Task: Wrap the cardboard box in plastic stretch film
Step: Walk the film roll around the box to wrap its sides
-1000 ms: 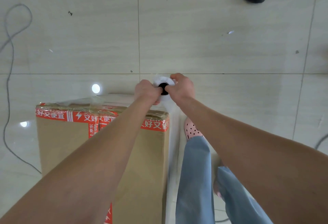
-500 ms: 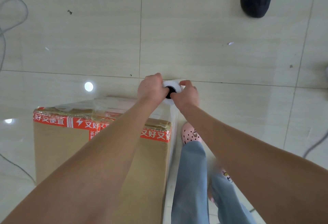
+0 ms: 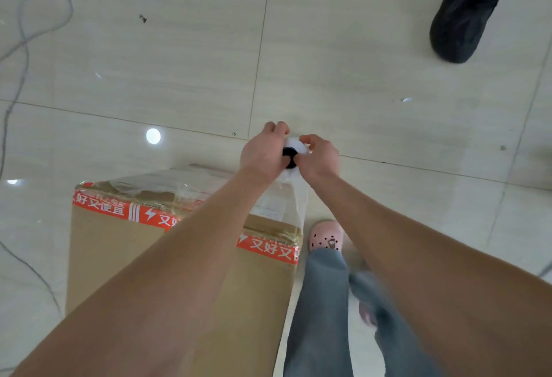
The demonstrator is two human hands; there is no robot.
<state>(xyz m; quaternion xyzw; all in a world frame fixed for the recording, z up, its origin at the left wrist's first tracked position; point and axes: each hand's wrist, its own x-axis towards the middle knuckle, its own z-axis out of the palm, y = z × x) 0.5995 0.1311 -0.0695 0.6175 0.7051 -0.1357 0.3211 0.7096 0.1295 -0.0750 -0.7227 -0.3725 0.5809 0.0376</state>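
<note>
Nearest the camera, a leg in grey-blue trousers [image 3: 322, 311] stands just beside the right face of the cardboard box [image 3: 119, 257], ending in a pink perforated clog [image 3: 325, 235] at the box's far right corner. The box stands upright on the tiled floor [image 3: 388, 126]. A red printed tape band [image 3: 104, 206] runs round its upper edge.

Clear stretch film [image 3: 294, 197] lies over the box top and rises from the far right corner to the film roll [image 3: 294, 152]. The roll is held above that corner.

The left hand [image 3: 263, 155] grasps the roll's left side with curled fingers. The right hand [image 3: 319, 158] grasps its right side likewise.

Beyond the box, to its far left, a grey cable [image 3: 24, 33] loops across the floor. Well beyond its right side is a black shoe [image 3: 466, 12].
</note>
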